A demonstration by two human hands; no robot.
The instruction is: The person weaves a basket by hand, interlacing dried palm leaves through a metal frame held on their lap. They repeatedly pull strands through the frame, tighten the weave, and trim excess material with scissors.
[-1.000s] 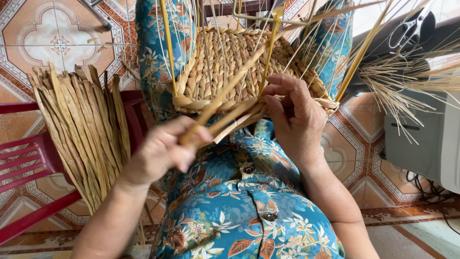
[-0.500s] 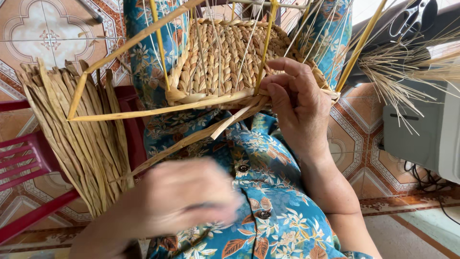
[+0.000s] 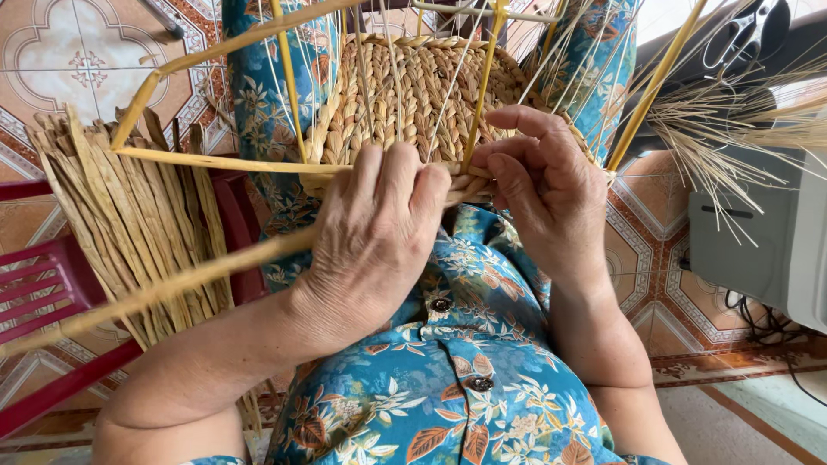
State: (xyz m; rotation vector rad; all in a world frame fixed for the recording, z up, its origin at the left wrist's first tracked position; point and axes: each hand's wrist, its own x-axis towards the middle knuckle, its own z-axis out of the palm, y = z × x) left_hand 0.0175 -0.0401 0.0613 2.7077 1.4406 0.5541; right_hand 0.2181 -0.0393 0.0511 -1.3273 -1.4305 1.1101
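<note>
Below, patterned floor tiles (image 3: 60, 52) and a red chair (image 3: 39, 284) surround both hands: left hand (image 3: 375, 245) and right hand (image 3: 547, 194) pinch, fingers curled, the woven basket (image 3: 413, 95).

rough matt woven-straw basket (image 3: 413, 95); glossy plastic chair (image 3: 52, 284).

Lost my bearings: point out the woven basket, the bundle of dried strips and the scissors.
woven basket (image 3: 413, 95), head view, braided wall.
bundle of dried strips (image 3: 142, 224), head view, middle of the bundle.
scissors (image 3: 745, 34), head view, handles.

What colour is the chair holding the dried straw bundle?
Red; the slatted plastic chair under the tan dried straw bundle shows in the head view.
</note>
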